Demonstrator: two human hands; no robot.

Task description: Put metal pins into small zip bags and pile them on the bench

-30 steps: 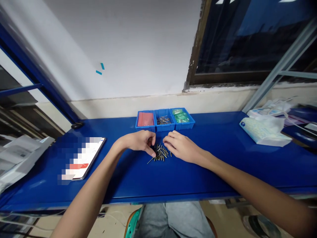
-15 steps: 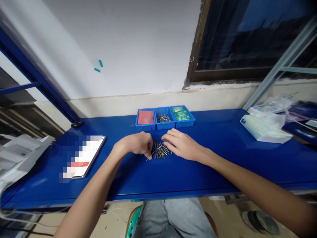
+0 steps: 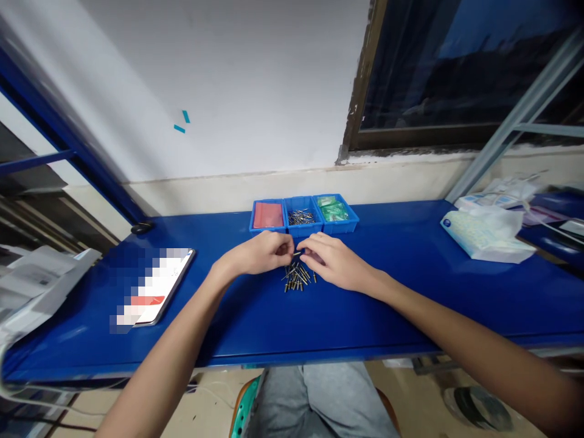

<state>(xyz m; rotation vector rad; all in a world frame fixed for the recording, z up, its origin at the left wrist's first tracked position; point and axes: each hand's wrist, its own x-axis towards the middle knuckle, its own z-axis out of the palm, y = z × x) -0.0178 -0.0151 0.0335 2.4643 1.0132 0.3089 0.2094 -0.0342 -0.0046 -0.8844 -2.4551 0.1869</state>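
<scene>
My left hand (image 3: 269, 250) is closed, thumb and fingers pinching a thin metal pin with a brass-coloured end (image 3: 296, 253). That end points right, toward my right hand (image 3: 329, 258). The fingers of my right hand are curved, with the thumb apart from them around the pin's tip; whether they touch it is hard to see. Below both hands, a loose pile of similar brass-ended pins (image 3: 296, 278) lies on the blue table (image 3: 347, 328). The pins are too small to make out their exact kind.
Three joined blue bins stand behind my hands: one with a red sheet or packet (image 3: 268, 215), one with metal pins (image 3: 302, 217), one with green packets (image 3: 335, 210). A phone (image 3: 159, 286) lies left, a tissue pack (image 3: 488, 234) right. White boxes (image 3: 41, 286) sit far left.
My left hand has risen from the pile's left side with a pin and moved up and right, close to my right hand. My right hand has barely shifted.
</scene>
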